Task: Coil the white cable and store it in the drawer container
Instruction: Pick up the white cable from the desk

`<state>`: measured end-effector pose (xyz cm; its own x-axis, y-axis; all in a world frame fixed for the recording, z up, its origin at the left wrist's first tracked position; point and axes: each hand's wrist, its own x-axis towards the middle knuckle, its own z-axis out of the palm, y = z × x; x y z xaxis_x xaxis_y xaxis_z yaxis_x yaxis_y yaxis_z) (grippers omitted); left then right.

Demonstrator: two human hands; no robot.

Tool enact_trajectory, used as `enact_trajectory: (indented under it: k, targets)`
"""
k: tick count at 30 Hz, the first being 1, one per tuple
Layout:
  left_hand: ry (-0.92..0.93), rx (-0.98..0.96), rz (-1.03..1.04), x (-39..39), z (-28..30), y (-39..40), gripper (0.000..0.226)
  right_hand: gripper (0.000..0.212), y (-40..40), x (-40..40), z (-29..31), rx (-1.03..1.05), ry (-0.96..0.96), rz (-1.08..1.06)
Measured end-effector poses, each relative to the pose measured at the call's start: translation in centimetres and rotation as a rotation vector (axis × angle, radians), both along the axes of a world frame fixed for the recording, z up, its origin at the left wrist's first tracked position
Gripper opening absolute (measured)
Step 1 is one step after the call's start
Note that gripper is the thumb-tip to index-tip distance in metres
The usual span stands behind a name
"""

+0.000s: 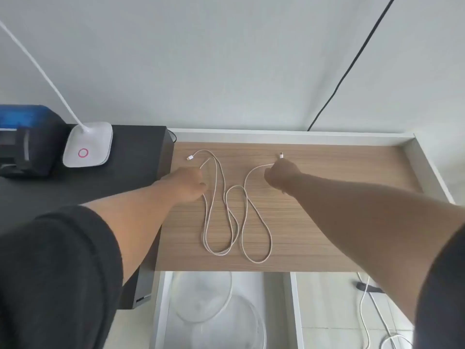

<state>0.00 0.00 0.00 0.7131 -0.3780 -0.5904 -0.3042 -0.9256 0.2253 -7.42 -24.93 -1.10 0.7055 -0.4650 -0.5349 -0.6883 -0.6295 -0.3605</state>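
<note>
A white cable lies in loose loops on the wooden desk top. One plug rests at the far left, the other plug at the far middle. My left hand is closed around the cable's left part. My right hand is closed on the cable just below the right plug. Below the desk's front edge an open white drawer holds clear round containers.
A white lamp base with a pink ring stands on a black surface to the left, beside a blue and black bag. A white raised rim borders the desk. Another white cord lies on the tiled floor.
</note>
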Motion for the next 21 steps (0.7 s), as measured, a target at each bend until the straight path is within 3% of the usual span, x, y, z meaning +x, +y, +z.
enact_trajectory:
  k: [5,14,19,21]
  targets:
    - [-0.084,-0.042,0.056,1.0,-1.1,-1.2,0.027,0.026,0.5,1.8,-1.2,0.134,0.018,-0.162]
    - [-0.186,-0.05,0.197,1.7,-3.4,-3.5,0.034,0.028,1.6,4.0,-3.5,0.168,-0.073,-0.319]
    - [-0.365,-0.116,0.275,1.5,-4.1,-4.6,0.024,0.012,2.3,5.3,-3.8,0.156,-0.08,-0.322]
    - [-0.41,-0.165,0.289,1.3,-4.3,-5.1,0.022,0.025,2.3,5.7,-3.7,0.148,-0.061,-0.312]
